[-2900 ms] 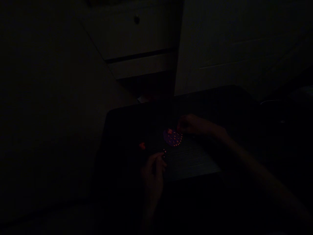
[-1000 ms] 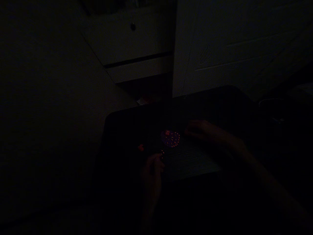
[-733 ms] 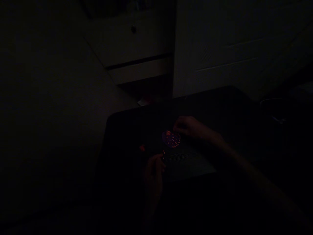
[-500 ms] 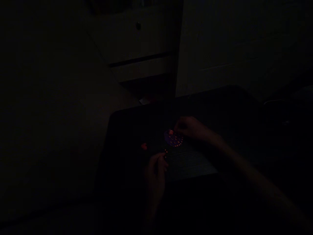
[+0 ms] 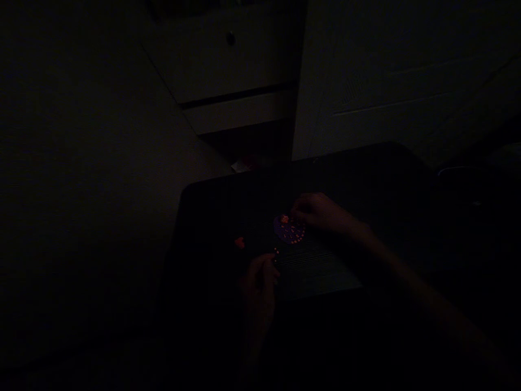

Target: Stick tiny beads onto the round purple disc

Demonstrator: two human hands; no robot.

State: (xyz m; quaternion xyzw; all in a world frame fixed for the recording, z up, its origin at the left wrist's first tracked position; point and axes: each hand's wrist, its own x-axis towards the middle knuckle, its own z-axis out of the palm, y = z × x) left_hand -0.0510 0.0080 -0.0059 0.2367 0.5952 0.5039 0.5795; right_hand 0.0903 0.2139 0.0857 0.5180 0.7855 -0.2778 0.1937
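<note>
In the dim head view a flat purple disc (image 5: pixel 288 232) lies on a dark table (image 5: pixel 325 266). Small orange dots and short strips mark its face and lower right rim, and an orange lump (image 5: pixel 284 219) sits near its top edge. My right hand (image 5: pixel 313 209) is at the disc's upper right, fingers pinched together; anything between them is too dark to make out. My left hand (image 5: pixel 261 274) is closed in a pinch below and left of the disc, beside several tiny orange dots (image 5: pixel 276 251). A red-orange lump (image 5: pixel 240 243) rests further left.
Beyond the table stands a pale cabinet with a drawer (image 5: pixel 228 65) and a round knob (image 5: pixel 230 38). A light panel (image 5: pixel 366 81) rises behind on the right. Something small and whitish (image 5: pixel 240 165) lies past the table's far edge.
Both hands stay almost in place, pinched as before. The right hand's fingertips remain at the disc's upper edge. The view has shifted very slightly.
</note>
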